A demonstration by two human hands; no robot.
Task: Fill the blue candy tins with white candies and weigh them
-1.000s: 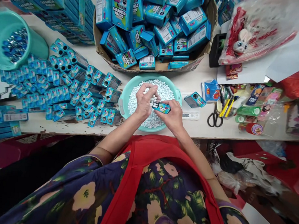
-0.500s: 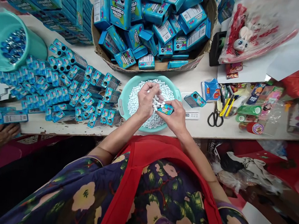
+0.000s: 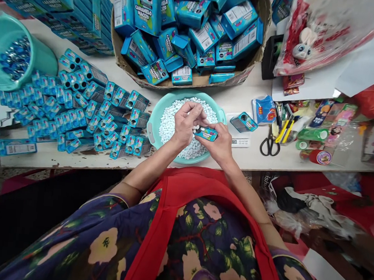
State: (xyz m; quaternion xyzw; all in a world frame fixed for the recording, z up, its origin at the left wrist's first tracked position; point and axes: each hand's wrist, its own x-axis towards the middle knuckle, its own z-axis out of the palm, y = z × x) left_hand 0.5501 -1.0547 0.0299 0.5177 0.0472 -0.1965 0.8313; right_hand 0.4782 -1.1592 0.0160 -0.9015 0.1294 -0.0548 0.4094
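Note:
My right hand (image 3: pixel 221 143) grips a small blue candy box (image 3: pixel 208 134), tilted over a turquoise basin (image 3: pixel 153 116). My left hand (image 3: pixel 187 122) is cupped with its fingers curled, up against the opening of that box. A few white candies (image 3: pixel 197 128) show between the left hand and the box; any others in the palm are hidden. Loose white candies (image 3: pixel 166 127) fill the basin below both hands. Just right of the basin, another blue box (image 3: pixel 244 122) with a round hole lies on a white scale (image 3: pixel 240 142).
Several small blue boxes (image 3: pixel 108 125) with round holes stand at left, by a turquoise bucket (image 3: pixel 47 66) of shiny wrapped pieces. A carton (image 3: pixel 140 79) of larger blue boxes is behind the basin. Black scissors (image 3: pixel 270 146) and yellow cutters (image 3: pixel 285 129) lie at right.
The candies in my left hand have dwindled to a few by the box opening. My fingers have curled in closer. The other person's hand at far left has gone out of view.

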